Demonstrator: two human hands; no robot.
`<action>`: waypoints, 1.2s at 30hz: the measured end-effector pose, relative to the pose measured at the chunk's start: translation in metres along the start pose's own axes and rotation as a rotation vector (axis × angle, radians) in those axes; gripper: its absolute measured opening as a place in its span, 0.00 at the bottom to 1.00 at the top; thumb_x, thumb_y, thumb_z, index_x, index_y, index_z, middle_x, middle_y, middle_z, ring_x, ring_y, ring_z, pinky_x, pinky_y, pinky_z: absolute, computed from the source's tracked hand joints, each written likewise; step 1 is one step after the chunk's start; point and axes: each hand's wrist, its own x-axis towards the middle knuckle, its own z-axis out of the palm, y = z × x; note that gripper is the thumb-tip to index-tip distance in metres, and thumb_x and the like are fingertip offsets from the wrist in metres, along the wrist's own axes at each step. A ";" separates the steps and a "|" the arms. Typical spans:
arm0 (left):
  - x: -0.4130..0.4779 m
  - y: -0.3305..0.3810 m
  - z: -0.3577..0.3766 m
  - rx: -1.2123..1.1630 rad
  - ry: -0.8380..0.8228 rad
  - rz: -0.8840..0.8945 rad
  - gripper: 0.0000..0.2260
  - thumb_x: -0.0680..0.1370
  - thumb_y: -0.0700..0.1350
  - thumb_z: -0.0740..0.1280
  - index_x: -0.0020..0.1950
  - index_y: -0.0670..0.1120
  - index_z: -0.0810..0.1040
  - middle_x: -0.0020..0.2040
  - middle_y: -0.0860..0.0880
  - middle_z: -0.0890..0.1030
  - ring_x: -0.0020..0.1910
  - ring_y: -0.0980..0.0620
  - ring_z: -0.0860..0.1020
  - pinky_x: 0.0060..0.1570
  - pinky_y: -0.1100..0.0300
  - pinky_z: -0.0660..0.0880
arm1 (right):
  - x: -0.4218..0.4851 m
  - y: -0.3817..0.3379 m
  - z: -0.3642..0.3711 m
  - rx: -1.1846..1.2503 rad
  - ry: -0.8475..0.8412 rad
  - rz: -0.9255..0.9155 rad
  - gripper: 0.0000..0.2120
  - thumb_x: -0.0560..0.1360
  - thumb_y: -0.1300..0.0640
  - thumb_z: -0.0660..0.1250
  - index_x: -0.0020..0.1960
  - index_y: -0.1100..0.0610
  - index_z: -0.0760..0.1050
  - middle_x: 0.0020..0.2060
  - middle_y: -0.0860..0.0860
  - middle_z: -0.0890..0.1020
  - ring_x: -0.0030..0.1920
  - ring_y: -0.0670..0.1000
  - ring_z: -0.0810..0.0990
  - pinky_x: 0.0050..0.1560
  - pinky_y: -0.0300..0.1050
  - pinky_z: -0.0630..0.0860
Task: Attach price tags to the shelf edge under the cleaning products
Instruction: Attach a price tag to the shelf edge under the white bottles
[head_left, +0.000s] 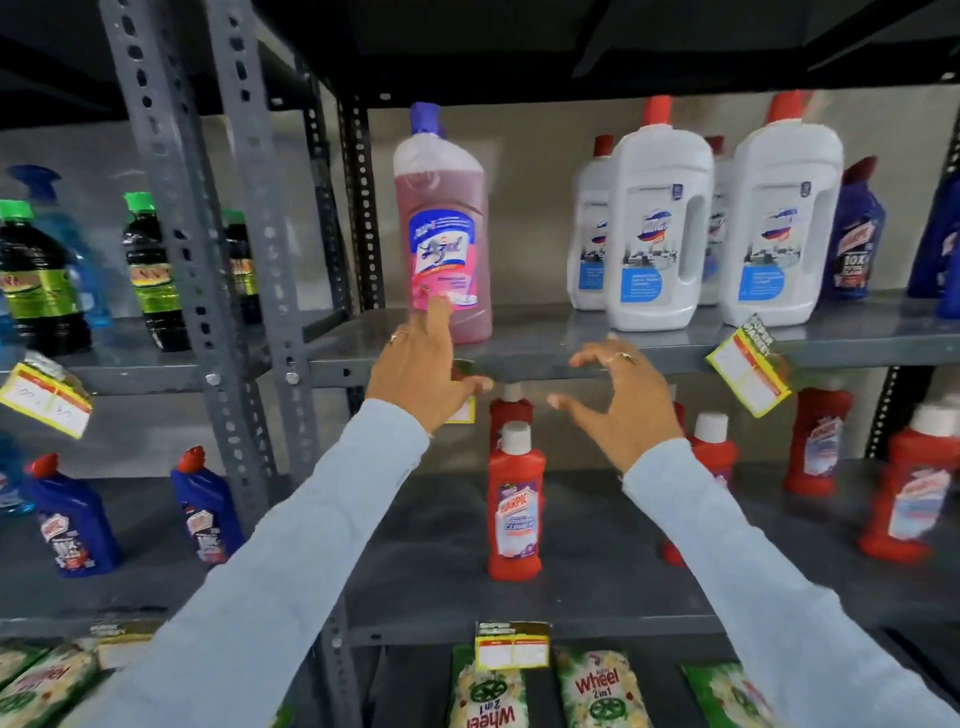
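Observation:
A pink floor-cleaner bottle (444, 228) stands on the grey middle shelf (540, 332). My left hand (418, 374) reaches up to it, index fingertip touching the bottle's lower label, thumb lying along the shelf edge (675, 361). A yellow price tag (464, 411) hangs from that edge, mostly hidden behind my left hand. My right hand (621, 402) hovers just right of it in front of the edge, fingers spread and curled, holding nothing. Another yellow price tag (750, 371) hangs tilted under the white bottles (660, 223).
Perforated steel uprights (254, 234) divide the racks. Green-capped dark bottles (150, 270) and a price tag (47, 397) are on the left rack. Red cleaner bottles (514, 499) stand on the shelf below. Detergent packs (597, 691) and a tag (511, 644) sit lowest.

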 end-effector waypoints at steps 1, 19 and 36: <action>0.000 0.017 0.007 -0.030 -0.003 0.078 0.32 0.71 0.56 0.71 0.67 0.45 0.60 0.64 0.39 0.74 0.61 0.37 0.74 0.59 0.46 0.73 | -0.002 0.018 -0.015 -0.011 0.063 0.026 0.17 0.69 0.50 0.74 0.56 0.51 0.75 0.68 0.52 0.72 0.74 0.52 0.63 0.72 0.49 0.61; 0.102 0.280 0.089 0.539 -0.384 0.394 0.15 0.81 0.45 0.57 0.67 0.49 0.69 0.61 0.40 0.75 0.59 0.37 0.75 0.44 0.53 0.68 | 0.064 0.207 -0.140 -0.397 -0.066 0.158 0.16 0.69 0.39 0.68 0.48 0.49 0.85 0.69 0.54 0.71 0.76 0.58 0.53 0.76 0.61 0.44; 0.019 0.229 0.152 0.267 -0.001 0.317 0.07 0.75 0.49 0.68 0.43 0.47 0.85 0.72 0.45 0.69 0.72 0.40 0.64 0.71 0.42 0.63 | 0.036 0.220 -0.152 -0.537 -0.072 -0.142 0.11 0.71 0.44 0.69 0.45 0.49 0.85 0.74 0.49 0.64 0.77 0.55 0.51 0.75 0.63 0.39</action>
